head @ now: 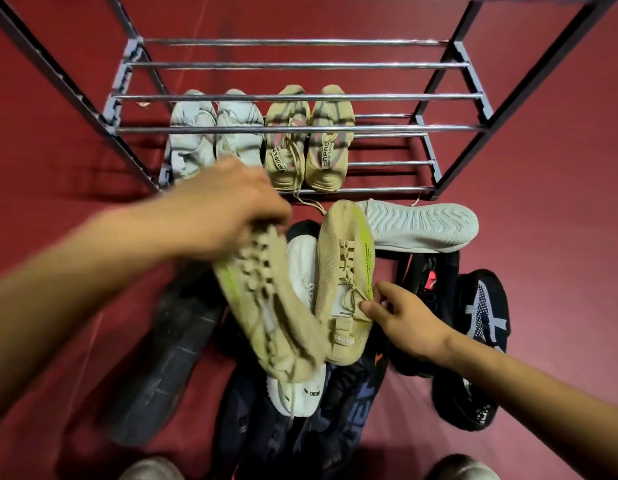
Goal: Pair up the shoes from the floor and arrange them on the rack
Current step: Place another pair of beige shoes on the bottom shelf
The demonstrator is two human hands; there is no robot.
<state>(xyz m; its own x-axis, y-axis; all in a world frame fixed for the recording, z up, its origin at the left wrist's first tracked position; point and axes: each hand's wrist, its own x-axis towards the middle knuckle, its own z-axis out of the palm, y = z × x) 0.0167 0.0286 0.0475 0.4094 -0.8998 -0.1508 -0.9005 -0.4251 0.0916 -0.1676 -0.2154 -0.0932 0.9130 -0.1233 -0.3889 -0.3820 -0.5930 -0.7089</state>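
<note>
Just before the rack (300,129), the left hand (227,206) grips one beige shoe (266,306) by its toe, fingers seemingly curled, though blurred. Its mate (345,271), toe towards the rack, lies alongside; the right hand (404,317) pinches its lace side.

One head-worn wide-angle view looks steeply down and forward from close above the floor (543,168), facing the rack (300,128), whose rails bend at the edges

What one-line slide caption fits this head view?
Both hands lift matching beige shoes from the floor pile; two pairs sit on the rack.
</note>
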